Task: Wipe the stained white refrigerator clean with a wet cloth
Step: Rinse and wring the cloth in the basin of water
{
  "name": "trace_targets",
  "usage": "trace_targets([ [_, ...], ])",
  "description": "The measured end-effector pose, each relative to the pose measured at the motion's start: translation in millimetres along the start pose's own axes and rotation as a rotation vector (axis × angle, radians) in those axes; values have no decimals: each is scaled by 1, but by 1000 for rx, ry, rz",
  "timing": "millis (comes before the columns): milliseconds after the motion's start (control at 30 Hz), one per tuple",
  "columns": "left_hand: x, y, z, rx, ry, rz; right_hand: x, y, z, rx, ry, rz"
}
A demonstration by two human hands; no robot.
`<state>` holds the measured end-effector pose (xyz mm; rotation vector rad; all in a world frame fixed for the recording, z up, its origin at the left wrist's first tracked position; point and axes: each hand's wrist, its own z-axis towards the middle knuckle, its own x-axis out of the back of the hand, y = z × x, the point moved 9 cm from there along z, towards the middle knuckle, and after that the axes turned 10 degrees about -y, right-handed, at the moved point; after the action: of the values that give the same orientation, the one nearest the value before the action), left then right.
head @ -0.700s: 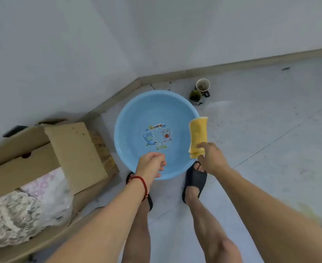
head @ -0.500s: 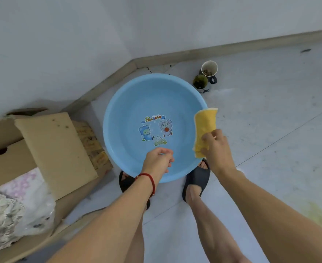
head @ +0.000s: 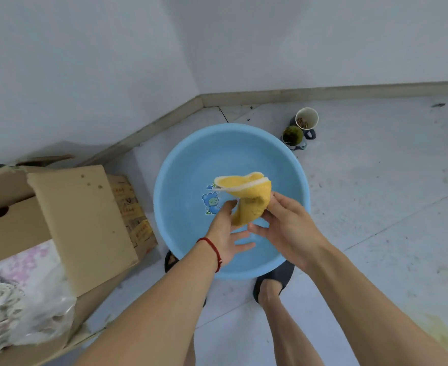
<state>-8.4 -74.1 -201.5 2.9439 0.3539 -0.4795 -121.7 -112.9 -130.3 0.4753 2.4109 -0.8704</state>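
Over the blue basin (head: 291, 165), both hands meet at the yellow cloth (head: 246, 198).
Right hand (head: 286, 228) pinches the cloth's lower fold; left hand (head: 228, 233), fingers straight and spread, touches its near edge.

Open floor (head: 376, 207) right of the basin (head: 180, 165); cardboard box (head: 80, 223) close left, 2 cups (head: 300, 128) behind

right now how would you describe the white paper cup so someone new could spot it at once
Start at the room corner where the baseboards meet, then find the big blue plastic basin on the floor. Just beyond its far right rim two small containers stand together. The white paper cup is the one nearer the wall, with small brown bits inside, unlike the dark green-filled mug beside it.
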Motion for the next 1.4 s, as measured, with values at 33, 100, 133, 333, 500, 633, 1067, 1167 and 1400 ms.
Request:
trace_targets([
  [33, 9, 13, 4, -41, 20, -10, -3, 3, 8, -15, -20, 68],
  [100, 39, 40, 14, -161, 144, -56, 15, 11, 24, -23, 89, 66],
  [133, 58, 51, 20, -204, 218, -41, 33, 18, 32, -43, 201, -13],
  [333, 85, 54, 39, 253, 240, 1316, 97, 35, 49, -89, 770, -904],
  [500, 88, 81, 68, -136, 485, 1279, 66, 68, 117, -152, 479, -1381],
  [633, 110, 35, 105, 152, 431, 873, 108, 91, 136, -284, 564, -1324],
  [1067, 108, 63, 88, -321, 606, 808, 73, 86, 164, -101, 484, -1489],
  [1167, 125, 67, 72, -327, 627, 759, 84, 73, 157, -95, 637, -1628],
  [1400, 120, 28, 143, -60, 248, 321, 66, 130, 152, -42, 571, -488],
])
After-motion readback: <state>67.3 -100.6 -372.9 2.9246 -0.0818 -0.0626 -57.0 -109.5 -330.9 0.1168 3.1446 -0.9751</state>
